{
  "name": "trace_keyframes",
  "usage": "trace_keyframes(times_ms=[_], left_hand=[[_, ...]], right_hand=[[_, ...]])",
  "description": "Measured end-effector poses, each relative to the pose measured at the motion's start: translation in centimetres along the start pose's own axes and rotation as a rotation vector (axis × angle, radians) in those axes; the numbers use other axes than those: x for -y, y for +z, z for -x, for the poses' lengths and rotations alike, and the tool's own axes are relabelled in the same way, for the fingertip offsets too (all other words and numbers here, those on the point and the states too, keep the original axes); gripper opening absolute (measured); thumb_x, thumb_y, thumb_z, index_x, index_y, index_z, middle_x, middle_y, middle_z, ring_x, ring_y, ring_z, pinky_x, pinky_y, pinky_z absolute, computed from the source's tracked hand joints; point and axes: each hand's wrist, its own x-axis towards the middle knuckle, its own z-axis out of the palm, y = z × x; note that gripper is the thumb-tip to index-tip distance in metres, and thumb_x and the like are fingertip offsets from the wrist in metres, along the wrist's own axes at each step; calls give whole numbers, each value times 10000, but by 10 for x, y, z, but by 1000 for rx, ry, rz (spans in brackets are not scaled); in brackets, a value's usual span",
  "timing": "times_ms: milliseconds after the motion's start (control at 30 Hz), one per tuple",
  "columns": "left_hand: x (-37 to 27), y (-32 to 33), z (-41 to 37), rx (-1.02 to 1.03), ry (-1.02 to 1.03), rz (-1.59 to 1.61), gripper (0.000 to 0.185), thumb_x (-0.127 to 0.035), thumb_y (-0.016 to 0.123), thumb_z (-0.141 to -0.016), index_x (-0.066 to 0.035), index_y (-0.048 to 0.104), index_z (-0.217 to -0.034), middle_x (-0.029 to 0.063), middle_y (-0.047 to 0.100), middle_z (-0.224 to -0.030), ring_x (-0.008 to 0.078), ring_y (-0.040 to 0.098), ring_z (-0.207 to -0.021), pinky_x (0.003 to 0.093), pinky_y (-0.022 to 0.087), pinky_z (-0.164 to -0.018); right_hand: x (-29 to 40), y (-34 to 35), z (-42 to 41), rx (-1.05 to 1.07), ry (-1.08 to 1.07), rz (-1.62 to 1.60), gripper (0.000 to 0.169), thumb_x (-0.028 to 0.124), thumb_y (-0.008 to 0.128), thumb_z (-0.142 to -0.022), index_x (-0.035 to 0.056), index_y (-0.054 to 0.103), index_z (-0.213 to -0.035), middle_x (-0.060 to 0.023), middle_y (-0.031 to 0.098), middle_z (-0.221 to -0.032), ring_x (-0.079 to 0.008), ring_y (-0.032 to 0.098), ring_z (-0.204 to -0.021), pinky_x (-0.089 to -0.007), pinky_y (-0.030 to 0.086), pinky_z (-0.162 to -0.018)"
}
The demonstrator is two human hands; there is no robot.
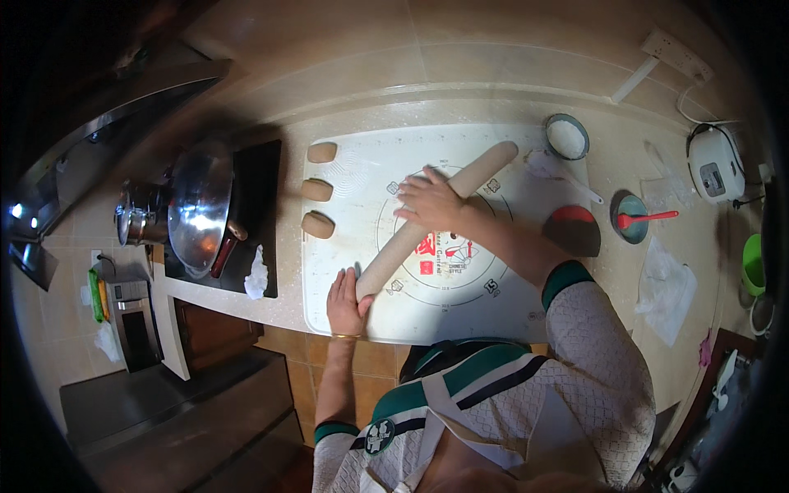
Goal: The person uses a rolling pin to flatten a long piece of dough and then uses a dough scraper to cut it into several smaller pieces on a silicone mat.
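Note:
A long beige dough log [394, 254] lies diagonally across the white printed silicone mat [333, 246], its rounded far end pointing to the upper right. My right hand [431, 200] rests flat across the log's middle, fingers spread and pointing left. At the near lower end, my left hand [347, 306] lies on the mat beside the log, with the thumb at its tip. Along the mat's left edge sit three brown dough pieces, a top one [322, 153], a middle one [317, 190] and a lower one [318, 225].
Left is a black cooktop [262, 203] with a large steel wok [200, 209] and crumpled tissue [256, 274]. Right are a bowl of white powder [567, 138], a white spoon [570, 175], a red-and-black scraper [573, 233], a bowl [630, 233] with a red brush [650, 217], and a plastic bag [666, 293].

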Motion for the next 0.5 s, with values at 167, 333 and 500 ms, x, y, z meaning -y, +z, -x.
trace_keyframes(times_ms=[167, 333, 500], left_hand=[[45, -25, 23, 88, 44, -136, 592, -478, 577, -908, -51, 581, -1319, 174, 538, -1390, 401, 462, -1314, 473, 383, -1073], [-23, -26, -76, -143, -58, 151, 525, -341, 564, -927, -14, 546, -1337, 220, 525, -1384, 406, 469, -1301, 461, 369, -1095], [-110, 72, -165, -246, -73, 44, 640, -443, 513, -951, -76, 397, -1463, 219, 449, -1452, 410, 413, -1336, 528, 322, -1094]], right_hand=[[-74, 0, -24, 22, 157, 136, 530, 486, 377, -1000, 113, 567, -1324, -66, 482, -1454, -228, 355, -1403, -531, 189, -1157], [-103, 14, -3, -134, 269, 18, 487, 464, 397, -994, 173, 545, -1355, -67, 474, -1460, -225, 390, -1378, -521, 215, -1142], [-82, 7, 23, -176, 153, 72, 376, 386, 479, -969, 178, 644, -1236, -41, 592, -1342, -231, 514, -1256, -490, 280, -1109]])
